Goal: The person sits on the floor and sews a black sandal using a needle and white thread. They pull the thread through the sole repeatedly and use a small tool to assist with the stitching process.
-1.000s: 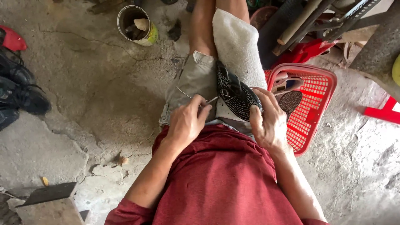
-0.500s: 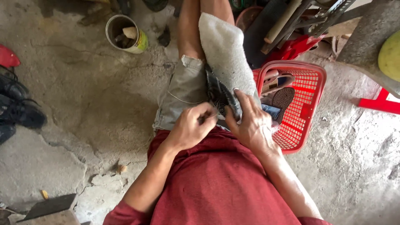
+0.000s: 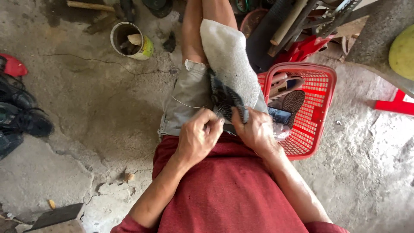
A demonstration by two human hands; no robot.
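A dark shoe sole with a patterned tread (image 3: pixel 224 97) lies on my lap, on a grey-white cloth (image 3: pixel 228 60) draped over my thigh. My right hand (image 3: pixel 255 128) is clamped over the near end of the sole, holding it down. My left hand (image 3: pixel 199 136) is closed right beside it, fingers pinched at the sole's edge; what they pinch is too small to make out. I am seated, in grey shorts (image 3: pixel 186 97) and a red shirt.
A red plastic basket (image 3: pixel 319 86) with shoe parts and tools stands at my right. A tin can (image 3: pixel 129 41) holding scraps sits ahead on the cracked concrete floor. Black shoes (image 3: pixel 21 121) lie at the left. Red stool legs (image 3: pixel 392 105) and clutter are at the upper right.
My left hand has drawn back toward my body and curled tighter at the sole's edge. My right hand slid down over the sole's near end. The camera view shifted slightly.
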